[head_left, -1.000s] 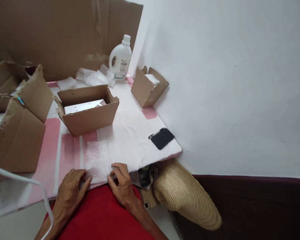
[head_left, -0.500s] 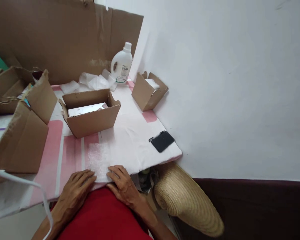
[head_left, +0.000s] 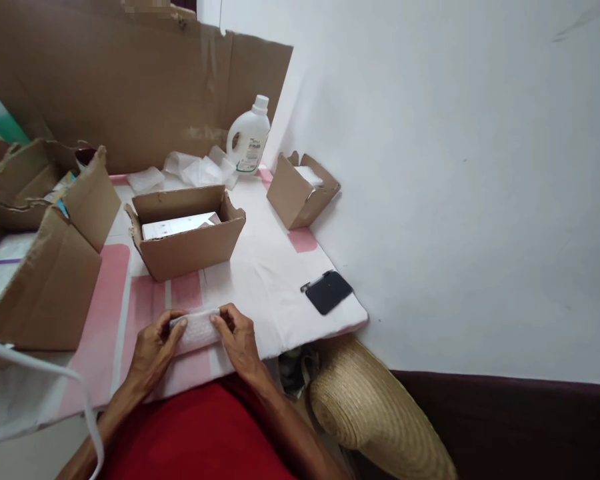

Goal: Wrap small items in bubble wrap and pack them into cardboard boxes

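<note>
A piece of clear bubble wrap [head_left: 196,331] is held up at its far edge, close to the front of the table. My left hand [head_left: 155,347] pinches its left end between thumb and fingers. At the right end, my right hand [head_left: 239,337] grips it the same way. Whether anything lies inside the wrap I cannot make out. Just beyond both hands stands an open cardboard box [head_left: 193,247] with a white box [head_left: 180,225] in it.
Cut-down cartons [head_left: 45,280] line the left side. A small carton [head_left: 300,193], a white jug [head_left: 250,137] and crumpled plastic wrap [head_left: 197,168] stand farther back. A black flat pad [head_left: 327,292] lies near the right edge. A straw hat [head_left: 375,407] hangs below; a white cable [head_left: 55,370] crosses lower left.
Both hands have moved from lying flat beside the bubble wrap to pinching its two ends. The wrap's edge is now raised and it looks folded shorter. The view has shifted slightly.
</note>
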